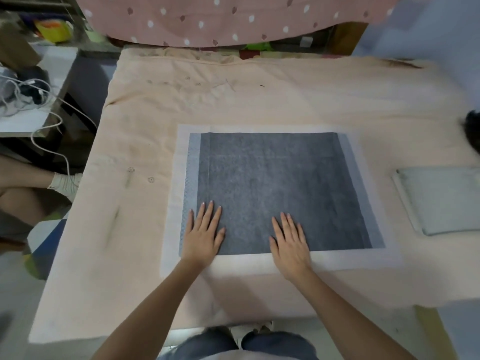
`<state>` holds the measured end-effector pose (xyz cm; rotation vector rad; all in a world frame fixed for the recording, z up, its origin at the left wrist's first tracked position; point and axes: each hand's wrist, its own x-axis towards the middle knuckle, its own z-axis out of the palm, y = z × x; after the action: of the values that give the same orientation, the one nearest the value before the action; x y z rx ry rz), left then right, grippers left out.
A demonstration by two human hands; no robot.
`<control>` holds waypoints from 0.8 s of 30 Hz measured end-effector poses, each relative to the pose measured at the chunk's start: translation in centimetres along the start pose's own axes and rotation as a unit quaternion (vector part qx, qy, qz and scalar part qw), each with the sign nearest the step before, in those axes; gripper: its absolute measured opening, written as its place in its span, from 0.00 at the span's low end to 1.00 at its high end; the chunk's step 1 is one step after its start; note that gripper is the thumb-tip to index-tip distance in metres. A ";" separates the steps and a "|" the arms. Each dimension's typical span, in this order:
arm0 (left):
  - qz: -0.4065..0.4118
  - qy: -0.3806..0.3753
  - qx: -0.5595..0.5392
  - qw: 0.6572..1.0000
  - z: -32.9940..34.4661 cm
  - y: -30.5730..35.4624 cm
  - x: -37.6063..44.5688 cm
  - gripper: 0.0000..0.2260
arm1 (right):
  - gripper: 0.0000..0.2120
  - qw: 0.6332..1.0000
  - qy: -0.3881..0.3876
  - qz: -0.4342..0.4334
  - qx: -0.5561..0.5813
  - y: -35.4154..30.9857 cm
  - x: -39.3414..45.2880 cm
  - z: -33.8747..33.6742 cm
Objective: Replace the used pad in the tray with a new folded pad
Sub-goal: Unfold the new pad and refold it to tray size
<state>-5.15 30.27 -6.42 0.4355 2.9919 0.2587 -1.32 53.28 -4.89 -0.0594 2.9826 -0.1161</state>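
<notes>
A large pad point(272, 178) lies spread flat on the peach-covered surface, dark grey in the middle with a white border. My left hand point(204, 232) rests palm down on its near left part, fingers spread. My right hand point(289, 242) lies flat on its near middle, fingers apart too. Neither hand grips anything. To the right, a folded pale grey-green pad point(441, 198) lies on the cover, apart from the spread one. No tray is visible.
The peach quilted cover point(233, 94) drapes the whole surface. A pink dotted cloth point(233, 19) hangs at the back. White cables point(31, 105) lie on a side shelf at the left, where another person's sock-clad foot point(66, 181) shows. A dark object point(472, 131) sits at the right edge.
</notes>
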 end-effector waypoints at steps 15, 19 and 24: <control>0.167 -0.129 0.073 0.975 0.9 10.9 -3.7 0.38 | 0.36 0.985 -0.031 -0.162 -0.049 14.5 -5.1 -1.5; 0.133 -0.141 0.101 0.976 0.8 12.6 -2.6 0.37 | 0.31 0.977 0.029 -0.202 -0.067 14.3 -4.4 -1.2; 0.102 -0.163 0.137 0.972 0.7 13.4 -2.2 0.28 | 0.25 0.972 0.065 -0.212 -0.078 13.6 -3.9 -1.6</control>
<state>0.66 42.38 -4.51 0.7360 2.6640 -0.1972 1.78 67.14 -3.79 -0.7332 3.0506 0.0682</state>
